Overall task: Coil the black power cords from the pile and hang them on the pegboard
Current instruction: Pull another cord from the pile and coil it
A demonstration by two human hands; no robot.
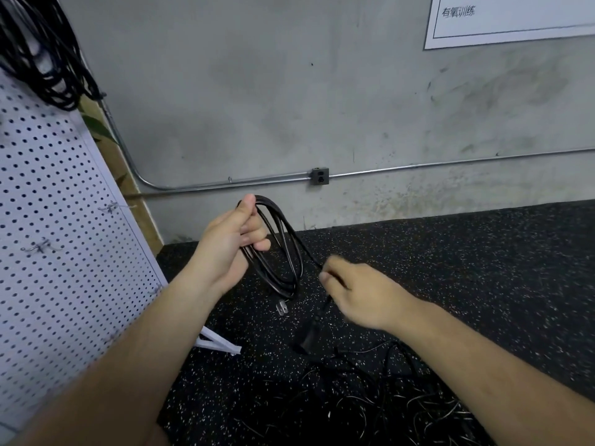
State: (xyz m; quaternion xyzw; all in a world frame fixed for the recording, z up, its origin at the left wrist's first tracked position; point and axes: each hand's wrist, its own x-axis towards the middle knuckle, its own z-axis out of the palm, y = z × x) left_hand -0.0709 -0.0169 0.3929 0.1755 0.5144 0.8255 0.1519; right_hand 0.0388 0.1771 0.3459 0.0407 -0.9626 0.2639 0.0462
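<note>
Black cord (280,285) x1: L hand (225,244), R hand (363,294)

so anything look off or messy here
Only the pile: loose black cords lie tangled on the floor, bottom right. The coil in the left hand looks neat, its plug dangling below; the right hand pinches its tail. Nothing looks damaged.

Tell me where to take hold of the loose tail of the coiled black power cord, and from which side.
Grip the tail just above the chunky black connector, coming from the right. The left hand holds the black power cord's loops at their top; the tail slants down-right through the right hand, leaving that side free of loops.
</note>
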